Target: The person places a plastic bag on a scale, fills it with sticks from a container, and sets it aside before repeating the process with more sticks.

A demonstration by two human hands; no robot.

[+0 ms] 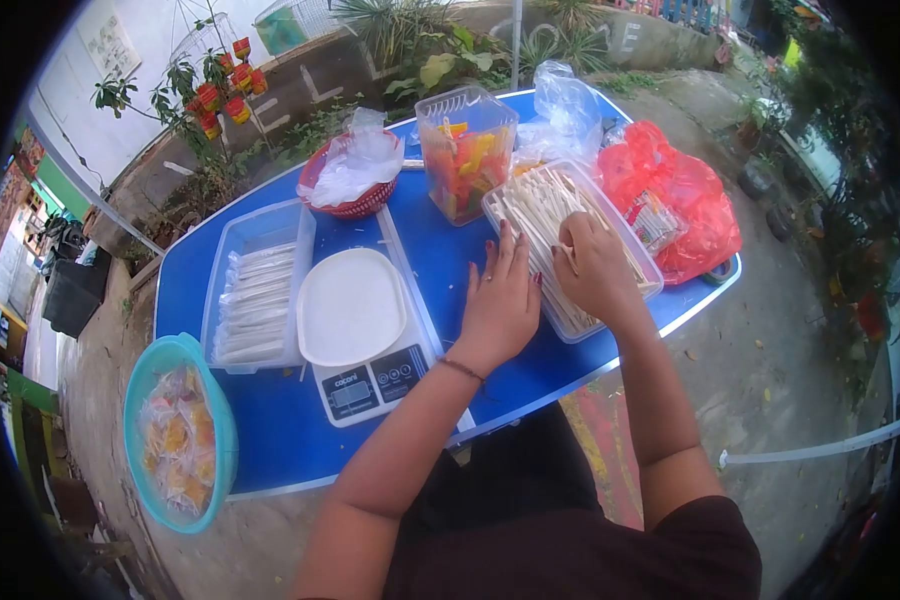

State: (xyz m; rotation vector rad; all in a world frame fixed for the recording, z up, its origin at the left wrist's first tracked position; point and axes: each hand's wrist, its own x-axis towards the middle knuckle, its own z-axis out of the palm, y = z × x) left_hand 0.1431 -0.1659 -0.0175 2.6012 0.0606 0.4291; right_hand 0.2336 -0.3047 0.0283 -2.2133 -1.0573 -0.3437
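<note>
A clear plastic container [653, 283] full of thin pale sticks [542, 208] lies at the table's right side. My right hand [602, 268] is over it, fingers curled down and closed on some of the sticks; how many is hidden. Beside the container's near-left side is my left hand [500, 308], its fingers stretched out and reaching to the rim, with nothing seen in them. To the left stands a white digital kitchen scale [382, 385] with a bare white platform. Next to it, a clear container [210, 318] holds a row of pale sticks in clear wrappers.
On the blue table [270, 440] stand a clear tub [432, 185] of red and yellow pieces, a red basket [362, 203] with plastic bags, and a red plastic bag [695, 195]. A turquoise basin [135, 430] of wrapped items sits at the left edge.
</note>
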